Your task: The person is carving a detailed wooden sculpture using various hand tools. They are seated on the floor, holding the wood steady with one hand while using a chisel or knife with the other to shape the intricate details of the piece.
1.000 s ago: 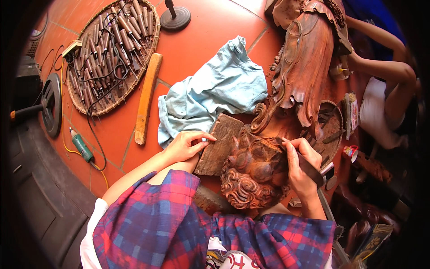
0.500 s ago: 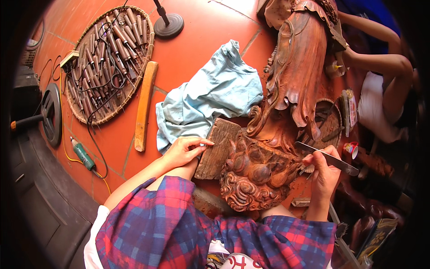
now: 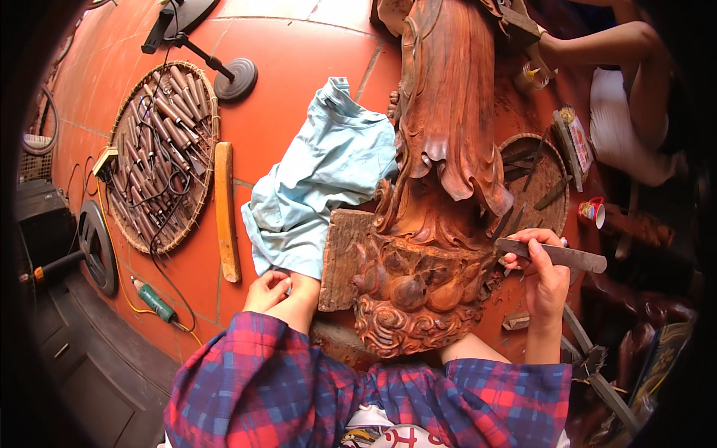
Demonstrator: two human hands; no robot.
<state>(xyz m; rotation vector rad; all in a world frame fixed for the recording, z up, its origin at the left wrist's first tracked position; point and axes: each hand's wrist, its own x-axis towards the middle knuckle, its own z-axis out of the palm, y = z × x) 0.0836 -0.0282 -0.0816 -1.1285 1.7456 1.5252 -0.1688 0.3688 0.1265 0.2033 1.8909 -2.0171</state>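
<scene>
A carved reddish-brown wooden statue (image 3: 448, 97) lies lengthwise before me, its scrolled base (image 3: 418, 291) between my legs. My right hand (image 3: 544, 280) grips a flat metal blade (image 3: 571, 256) with a rounded end, just right of the base. The blade's inner end lies close to the carved edge; whether it touches is unclear. Beside my left knee, my left hand (image 3: 267, 290) is closed with fingers curled, and nothing shows in it. Just above that hand spreads a light blue cloth (image 3: 321, 172). A rough wooden block (image 3: 347, 257) stands against the base's left side.
At left, a round woven tray (image 3: 214, 134) carries many wood-handled tools. A wooden stick (image 3: 225, 216) and a green power tool (image 3: 153, 300) lie on the red tiles. Another basket (image 3: 556, 168), a cup (image 3: 591, 212) and another person's arm (image 3: 597, 46) are on the right.
My left hand has left the wooden block and drawn back to my knee, its fingers curling. My right hand still holds the blade, now turned flatter. The view has shifted.
</scene>
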